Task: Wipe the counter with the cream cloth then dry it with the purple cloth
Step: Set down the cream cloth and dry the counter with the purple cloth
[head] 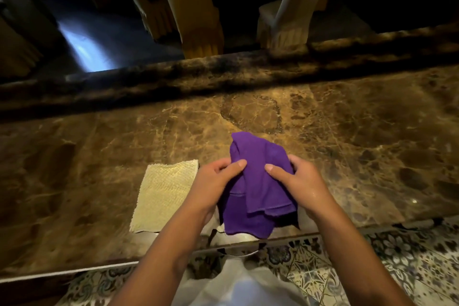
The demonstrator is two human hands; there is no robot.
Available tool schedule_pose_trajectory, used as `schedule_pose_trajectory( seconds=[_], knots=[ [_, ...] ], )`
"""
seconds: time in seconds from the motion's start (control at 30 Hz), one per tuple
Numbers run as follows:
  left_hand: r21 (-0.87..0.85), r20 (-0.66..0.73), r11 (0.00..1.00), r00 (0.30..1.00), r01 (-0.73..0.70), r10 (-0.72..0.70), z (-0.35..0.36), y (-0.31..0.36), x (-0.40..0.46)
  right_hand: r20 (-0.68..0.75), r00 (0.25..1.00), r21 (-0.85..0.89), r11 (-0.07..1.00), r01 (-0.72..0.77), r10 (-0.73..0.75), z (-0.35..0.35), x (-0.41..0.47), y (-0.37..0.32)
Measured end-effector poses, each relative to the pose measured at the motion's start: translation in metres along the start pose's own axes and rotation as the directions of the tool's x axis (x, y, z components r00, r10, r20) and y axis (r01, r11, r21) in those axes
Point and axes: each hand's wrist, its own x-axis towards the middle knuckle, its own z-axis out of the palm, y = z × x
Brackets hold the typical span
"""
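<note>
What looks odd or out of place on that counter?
A dark-edged ring mark shows on the brown stone counter, beyond the purple cloth held in both hands; it may be a damp patch or stain. The cream cloth lies flat, slightly askew, near the front edge.

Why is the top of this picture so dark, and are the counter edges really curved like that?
Head view: light falls mainly on the brown marble counter around the purple cloth and cream cloth; the chairs beyond sit in deep shadow with one bluish glare patch on the floor. The wide-angle lens bows the counter edges.
</note>
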Motion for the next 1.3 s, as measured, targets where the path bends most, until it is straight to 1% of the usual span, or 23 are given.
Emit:
schedule_pose_trajectory(
  seconds=[0.03,0.07,0.1,0.2,0.27,0.37,0.43,0.5,0.57,0.6,0.7,0.8,0.9,0.97,1.1,1.17,1.2,1.3],
  knots=[
    [-0.090,0.002,0.996,1.000,0.000,0.000,-0.002,0.004,-0.006,0.034,0.999,0.091,0.996,0.019,-0.022,0.000,0.001,-0.010],
    [-0.142,0.000,0.990,1.000,-0.010,0.010,-0.007,0.008,-0.013,0.065,0.997,0.131,0.990,0.042,-0.051,0.002,0.001,-0.019],
    [-0.157,-0.006,0.987,1.000,-0.023,0.023,-0.010,0.013,-0.019,0.088,0.993,0.151,0.986,0.069,-0.082,0.004,0.002,-0.028],
    [-0.097,-0.085,0.989,0.991,-0.107,0.099,-0.026,0.021,-0.037,0.136,0.979,0.161,0.978,0.131,-0.153,0.022,-0.004,-0.053],
    [-0.113,-0.164,0.977,0.973,-0.180,0.160,-0.042,0.025,-0.049,0.182,0.967,0.188,0.972,0.143,-0.178,0.040,-0.011,-0.066],
    [-0.129,-0.216,0.960,0.952,-0.249,0.217,-0.077,0.027,-0.068,0.300,0.941,0.239,0.967,0.085,-0.157,0.073,-0.020,-0.079],
    [-0.144,-0.208,0.952,0.949,-0.268,0.236,-0.102,0.024,-0.083,0.398,0.904,0.269,0.962,0.047,-0.156,0.098,-0.029,-0.087],
    [-0.149,-0.204,0.950,0.948,-0.275,0.243,-0.126,0.019,-0.098,0.485,0.864,0.306,0.952,-0.020,-0.138,0.124,-0.042,-0.094],
    [-0.150,-0.227,0.949,0.944,-0.278,0.241,-0.150,0.015,-0.114,0.550,0.827,0.292,0.955,-0.061,-0.116,0.151,-0.056,-0.099],
    [-0.150,-0.249,0.948,0.938,-0.282,0.240,-0.162,0.012,-0.122,0.563,0.820,0.263,0.963,-0.053,-0.109,0.164,-0.063,-0.102],
    [-0.111,-0.340,0.951,0.910,-0.288,0.236,-0.198,0.004,-0.148,0.559,0.820,0.163,0.986,0.040,-0.126,0.205,-0.083,-0.108],
    [-0.071,-0.410,0.956,0.882,-0.285,0.232,-0.233,-0.007,-0.174,0.554,0.816,0.164,0.983,0.087,-0.165,0.242,-0.105,-0.111],
    [-0.072,-0.420,0.969,0.888,-0.237,0.186,-0.267,-0.023,-0.197,0.561,0.810,0.204,0.977,0.067,-0.173,0.276,-0.127,-0.110],
    [-0.096,-0.433,0.971,0.888,-0.219,0.157,-0.289,-0.034,-0.210,0.586,0.794,0.228,0.973,0.028,-0.160,0.299,-0.141,-0.106],
    [-0.146,-0.463,0.963,0.876,-0.226,0.135,-0.326,-0.052,-0.233,0.671,0.740,0.226,0.963,-0.144,-0.047,0.343,-0.165,-0.099],
    [-0.166,-0.475,0.960,0.871,-0.226,0.124,-0.342,-0.057,-0.241,0.691,0.723,0.198,0.961,-0.195,0.004,0.361,-0.174,-0.099],
    [-0.177,-0.478,0.958,0.871,-0.224,0.115,-0.349,-0.059,-0.245,0.692,0.722,0.184,0.966,-0.182,0.004,0.369,-0.176,-0.098],
    [-0.201,-0.484,0.957,0.871,-0.210,0.089,-0.368,-0.063,-0.249,0.664,0.746,0.152,0.986,-0.072,-0.048,0.386,-0.179,-0.106]
  ],
)
